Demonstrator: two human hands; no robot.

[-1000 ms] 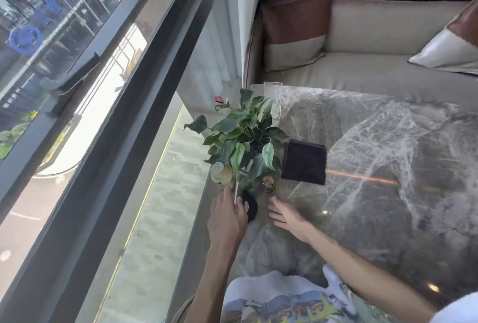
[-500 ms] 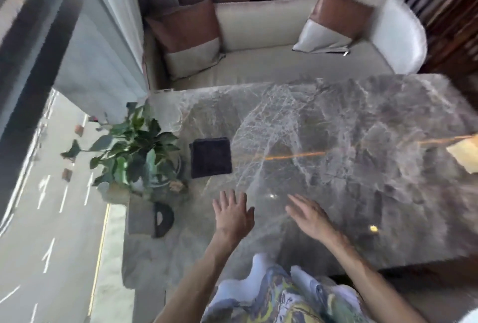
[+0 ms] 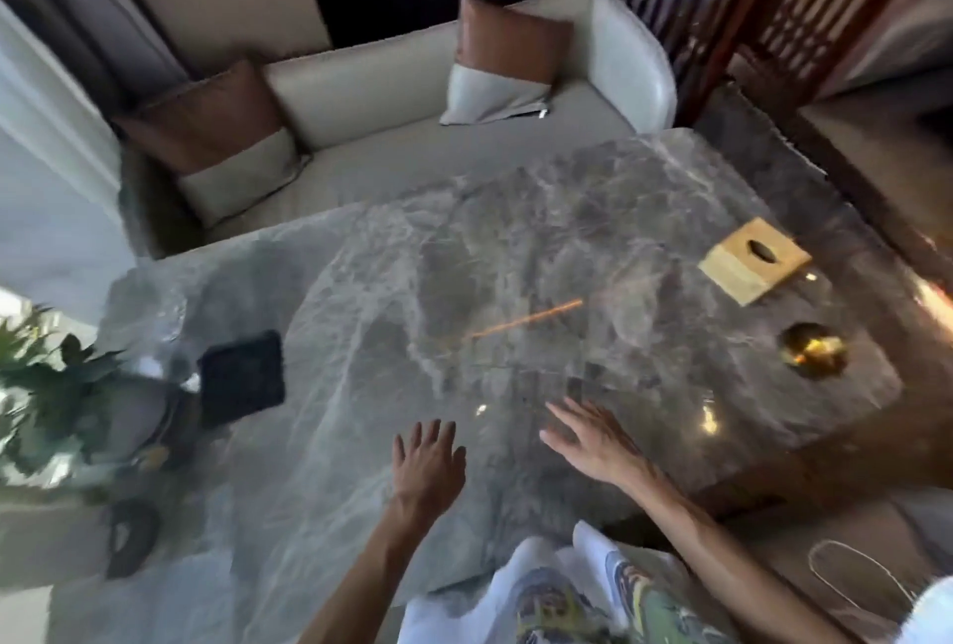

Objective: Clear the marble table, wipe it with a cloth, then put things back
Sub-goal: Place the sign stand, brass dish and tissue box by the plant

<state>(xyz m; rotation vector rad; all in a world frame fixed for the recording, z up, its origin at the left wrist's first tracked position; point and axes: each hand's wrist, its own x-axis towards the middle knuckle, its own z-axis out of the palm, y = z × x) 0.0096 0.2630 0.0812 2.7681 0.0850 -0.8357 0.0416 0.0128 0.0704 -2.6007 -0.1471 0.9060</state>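
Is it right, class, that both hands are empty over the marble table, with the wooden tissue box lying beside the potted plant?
Not quite. In the head view the wooden tissue box lies at the far right, well away from the potted plant. Both hands, left and right, are indeed empty over the marble table.

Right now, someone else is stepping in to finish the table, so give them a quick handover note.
Left hand: open, empty, over the near middle of the marble table.
Right hand: open, empty, beside it.
Things on the table: potted plant and black square pad at the left end, a dark curved item at the near left corner, wooden tissue box and round gold dish at the right end.
Done: nothing visibly cleared; no cloth in view.
Left: clear everything off, wipe, put things back.
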